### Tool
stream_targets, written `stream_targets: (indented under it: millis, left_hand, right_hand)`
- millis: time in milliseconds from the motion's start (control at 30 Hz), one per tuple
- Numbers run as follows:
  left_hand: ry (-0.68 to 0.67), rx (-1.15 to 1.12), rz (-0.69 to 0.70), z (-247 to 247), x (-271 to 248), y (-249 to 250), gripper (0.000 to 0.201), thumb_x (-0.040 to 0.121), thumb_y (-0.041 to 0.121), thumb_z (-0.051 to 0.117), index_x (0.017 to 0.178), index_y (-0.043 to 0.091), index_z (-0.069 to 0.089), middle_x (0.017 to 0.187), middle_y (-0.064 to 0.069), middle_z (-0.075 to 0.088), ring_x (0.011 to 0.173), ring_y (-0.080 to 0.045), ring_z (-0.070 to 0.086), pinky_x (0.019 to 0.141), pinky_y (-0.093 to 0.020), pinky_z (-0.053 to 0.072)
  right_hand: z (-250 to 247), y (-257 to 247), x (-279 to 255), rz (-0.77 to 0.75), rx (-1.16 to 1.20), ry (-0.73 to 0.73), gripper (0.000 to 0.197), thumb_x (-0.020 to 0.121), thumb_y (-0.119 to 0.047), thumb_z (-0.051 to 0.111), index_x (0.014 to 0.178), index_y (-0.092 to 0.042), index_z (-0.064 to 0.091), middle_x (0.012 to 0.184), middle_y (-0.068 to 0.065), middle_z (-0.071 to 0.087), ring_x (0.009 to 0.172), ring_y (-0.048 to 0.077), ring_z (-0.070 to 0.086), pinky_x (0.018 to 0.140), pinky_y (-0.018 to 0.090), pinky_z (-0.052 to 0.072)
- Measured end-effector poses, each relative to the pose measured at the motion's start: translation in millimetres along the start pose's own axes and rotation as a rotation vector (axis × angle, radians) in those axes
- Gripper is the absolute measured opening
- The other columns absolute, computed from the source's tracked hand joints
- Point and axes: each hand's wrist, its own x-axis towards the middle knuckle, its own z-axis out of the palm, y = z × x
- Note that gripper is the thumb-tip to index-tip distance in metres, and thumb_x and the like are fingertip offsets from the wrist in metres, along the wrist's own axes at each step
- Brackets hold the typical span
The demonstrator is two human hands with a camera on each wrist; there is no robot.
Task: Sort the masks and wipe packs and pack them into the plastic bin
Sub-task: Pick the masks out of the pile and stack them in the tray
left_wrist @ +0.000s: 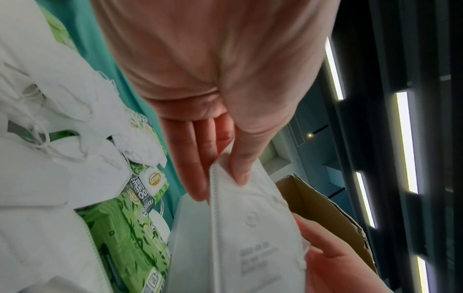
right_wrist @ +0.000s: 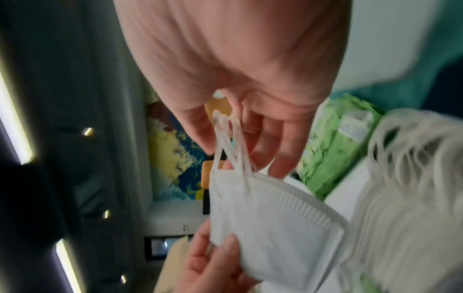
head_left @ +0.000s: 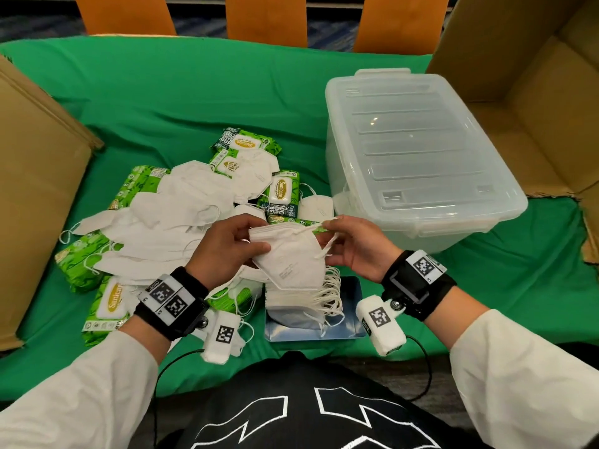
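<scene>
A green cloth (head_left: 162,92) covers the table, cardboard boxes (head_left: 534,76) flanking, orange chairs (head_left: 265,17) behind.

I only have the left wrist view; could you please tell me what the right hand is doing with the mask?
Observer: The right hand pinches the ear loops of the mask.
Operator: Thank you; is the plastic bin open?
Observer: No, the plastic bin has its lid on.
Operator: Where are the sorted masks?
Observer: A stack of masks lies on a blue tray below the hands.
</scene>
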Motion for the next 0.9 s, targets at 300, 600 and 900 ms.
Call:
stream_targets:
  millis: [300,600,900]
  left_hand:
    - [-0.033,-0.027,-0.052,6,-17,-13,0.029,0.088,-0.006,0.071,0.11,0.013,0.068,0.096,-0.006,0.077,0.082,-0.022,0.07,0.062,-0.039,0.063]
    - [-0.274,0.642,0.235,5,-13,-24,0.014,0.09,0.027,0.075,0.102,0.032,0.071,0.093,0.021,0.071,0.087,0.007,0.062,0.073,-0.012,0.041]
    - [-0.144,0.611,0.215,10,-34,-57,0.012,0.085,0.023,0.076,0.094,0.029,0.072,0.084,0.022,0.07,0.082,0.006,0.061,0.071,-0.007,0.038]
  right_hand:
    - [-15,13,0,-0.063,-0.663,-0.051,0.012,0.075,-0.009,0.088,0.082,-0.008,0.078,0.075,-0.003,0.075,0.066,0.008,0.066,0.068,0.022,0.052]
    - [-33,33,-7,-0.062,-0.716,-0.061,0.029,0.075,-0.01,0.088,0.087,0.01,0.071,0.079,0.012,0.065,0.074,0.018,0.057,0.072,0.03,0.047]
    - [-75,64,-27,0.08,-0.819,-0.08,0.022,0.089,-0.024,0.078,0.093,-0.004,0.073,0.08,0.011,0.076,0.071,0.022,0.071,0.065,0.033,0.061]
